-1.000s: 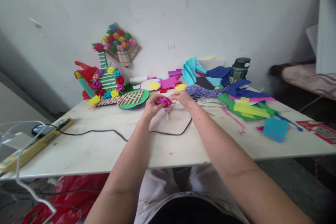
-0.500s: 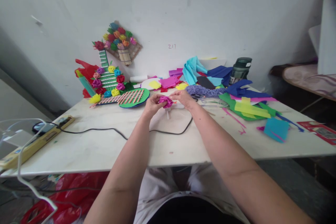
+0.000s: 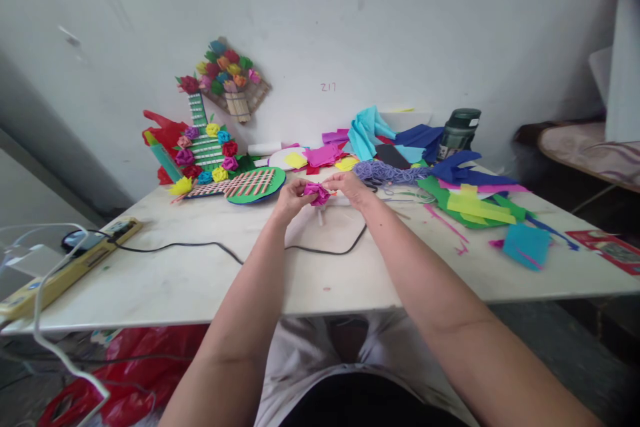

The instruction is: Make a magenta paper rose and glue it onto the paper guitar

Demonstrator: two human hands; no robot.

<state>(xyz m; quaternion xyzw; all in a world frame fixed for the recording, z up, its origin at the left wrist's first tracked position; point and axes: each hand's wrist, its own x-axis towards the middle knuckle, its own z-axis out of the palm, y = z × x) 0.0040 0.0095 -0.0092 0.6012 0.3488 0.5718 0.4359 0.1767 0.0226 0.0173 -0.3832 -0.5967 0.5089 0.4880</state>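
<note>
Over the middle of the white table (image 3: 190, 290), my left hand (image 3: 293, 201) is closed on a magenta paper flower (image 3: 317, 194) with crumpled petals. My right hand (image 3: 349, 186) touches the flower's right side, its thumb and fingertips pinched together at the edge. Whether the right fingers grip a petal or something smaller is too small to tell. Below the flower lies a pale tool with a whitish tip, partly hidden, and a black cord (image 3: 325, 252) curves across the table beneath my hands.
A green guitar-shaped craft (image 3: 255, 187) and a flower-covered piece (image 3: 207, 150) stand at the left. Behind and right are purple string (image 3: 390, 172), coloured paper (image 3: 480, 207) and a dark bottle (image 3: 458, 133). A power strip (image 3: 75, 267) lies along the left edge.
Both hands stay at the flower in almost the same place. The view shifts very slightly; nothing is visibly picked up or let go.
</note>
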